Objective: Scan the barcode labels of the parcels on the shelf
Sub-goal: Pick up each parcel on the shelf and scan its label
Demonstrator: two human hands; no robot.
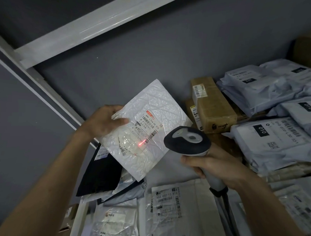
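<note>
My left hand (104,122) grips the left edge of a white bubble mailer (151,107) and holds it up, tilted, above the shelf. Its white shipping label (148,125) faces me, with a barcode at the label's lower right. My right hand (215,165) is closed around the grey handle of a barcode scanner (187,139) with a dark head, aimed left at the mailer. A red laser line (142,142) falls at the lower end of the barcode and on the plastic beside it.
Grey plastic parcels (267,140) are stacked at the right. Two brown cardboard boxes (214,104) stand behind the scanner. White and black mailers (167,207) lie flat below my hands. A white shelf beam (94,26) crosses overhead, against a grey wall.
</note>
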